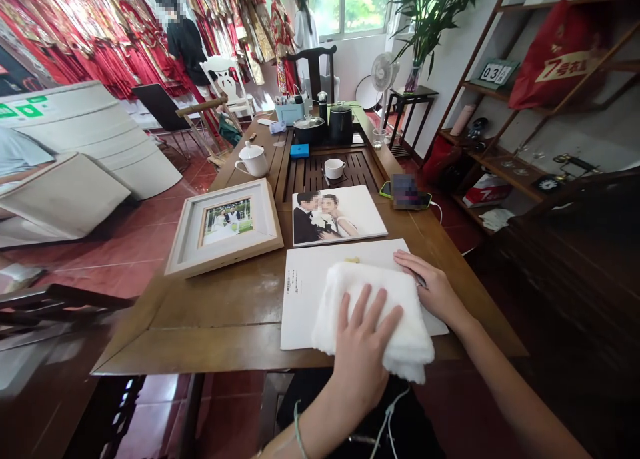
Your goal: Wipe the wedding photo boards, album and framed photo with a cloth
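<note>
Left grip (361, 345) splayed on cloth (413, 329); right grip (435, 284) at partly hidden panel (304, 315), closure unclear

A folded white cloth (411, 329) lies across a flat, barcode-printed white board (303, 315).

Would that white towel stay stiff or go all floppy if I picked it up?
The white towel would probably flop: its near end sags past the edge of the white panel. It looks fluffy, so likely light and not slippery. Lying flat, it probably wouldn't roll.
</note>
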`<state>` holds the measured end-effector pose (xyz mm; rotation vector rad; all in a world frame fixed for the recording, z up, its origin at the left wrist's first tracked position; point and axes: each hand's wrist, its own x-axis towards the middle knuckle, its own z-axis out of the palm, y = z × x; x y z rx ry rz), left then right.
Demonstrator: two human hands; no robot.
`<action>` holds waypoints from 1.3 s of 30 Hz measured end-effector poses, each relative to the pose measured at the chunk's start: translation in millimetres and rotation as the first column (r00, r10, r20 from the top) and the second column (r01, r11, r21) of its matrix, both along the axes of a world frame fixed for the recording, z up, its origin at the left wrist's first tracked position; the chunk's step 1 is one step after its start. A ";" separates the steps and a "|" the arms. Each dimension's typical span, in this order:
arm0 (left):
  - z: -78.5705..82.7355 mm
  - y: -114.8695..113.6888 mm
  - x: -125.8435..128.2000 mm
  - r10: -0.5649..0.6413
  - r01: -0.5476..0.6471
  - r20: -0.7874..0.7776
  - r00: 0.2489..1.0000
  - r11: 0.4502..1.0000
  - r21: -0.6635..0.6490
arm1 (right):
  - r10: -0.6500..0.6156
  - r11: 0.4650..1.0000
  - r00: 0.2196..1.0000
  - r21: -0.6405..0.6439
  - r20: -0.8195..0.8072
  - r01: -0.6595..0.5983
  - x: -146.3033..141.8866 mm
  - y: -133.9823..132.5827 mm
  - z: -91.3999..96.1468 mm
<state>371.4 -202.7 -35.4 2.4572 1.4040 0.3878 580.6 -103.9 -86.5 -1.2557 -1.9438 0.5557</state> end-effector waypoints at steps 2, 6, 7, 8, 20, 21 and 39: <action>-0.8 -10.5 -11.5 0.009 -0.008 0.029 1.000 1.000 -0.014 | -0.013 1.000 1.000 0.013 0.003 0.013 -1.6 0.0 0.4; -1.3 -22.6 -31.4 0.057 -0.056 0.044 0.997 0.998 -0.004 | -0.031 0.999 0.999 0.037 0.017 0.031 -3.7 -0.4 -0.3; -0.4 -23.6 -34.8 0.075 -0.075 0.034 0.997 0.997 -0.008 | -0.032 0.999 0.999 0.040 0.018 0.032 -3.7 -0.4 -0.7; 1.0 -23.6 -37.2 0.101 -0.100 0.023 0.995 0.995 -0.015 | -0.032 0.999 0.999 0.041 0.019 0.031 -3.5 -0.4 -1.2; 3.9 39.1 1.2 0.170 -0.169 -0.030 0.985 0.985 0.021 | -0.018 0.999 1.000 0.034 0.008 0.018 -0.3 1.0 -1.9; 3.5 44.7 7.6 0.165 -0.164 -0.036 0.986 0.986 0.030 | -0.013 0.999 1.000 0.031 0.001 0.012 0.1 0.7 -1.5; 2.9 26.0 44.7 0.157 -0.143 -0.134 0.978 0.984 0.106 | 0.032 0.999 0.999 -0.020 -0.028 -0.033 5.3 0.2 -1.7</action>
